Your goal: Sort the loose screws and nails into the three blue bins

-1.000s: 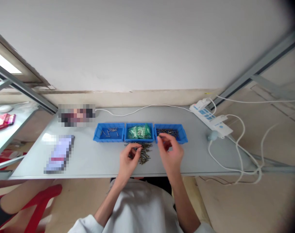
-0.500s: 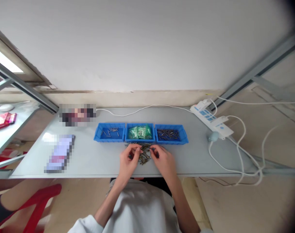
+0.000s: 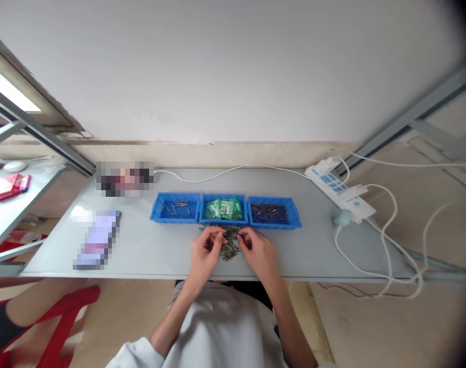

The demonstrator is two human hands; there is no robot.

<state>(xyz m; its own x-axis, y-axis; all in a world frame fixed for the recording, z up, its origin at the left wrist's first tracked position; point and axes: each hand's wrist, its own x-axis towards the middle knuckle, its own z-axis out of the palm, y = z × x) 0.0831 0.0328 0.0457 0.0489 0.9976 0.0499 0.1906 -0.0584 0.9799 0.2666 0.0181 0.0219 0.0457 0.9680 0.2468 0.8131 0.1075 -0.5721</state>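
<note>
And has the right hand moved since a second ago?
Yes: the right hand came left and lower in view, from the rightmost blue plastic tray to the heap of metal pieces.

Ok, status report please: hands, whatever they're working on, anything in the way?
Left hand, right hand: either side of the screw pile, grip unclear. Pile: loose on the table. Possible obstacle: middle bin, just beyond the pile.

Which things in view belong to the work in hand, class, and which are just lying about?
Apparently in the work:
Pile of small metal pieces, between left hand and right hand
Left blue bin
Middle blue bin
Right blue bin

Apparently lying about:
Power strip
White cable at the back
Red box
Blurred-out slab
</note>
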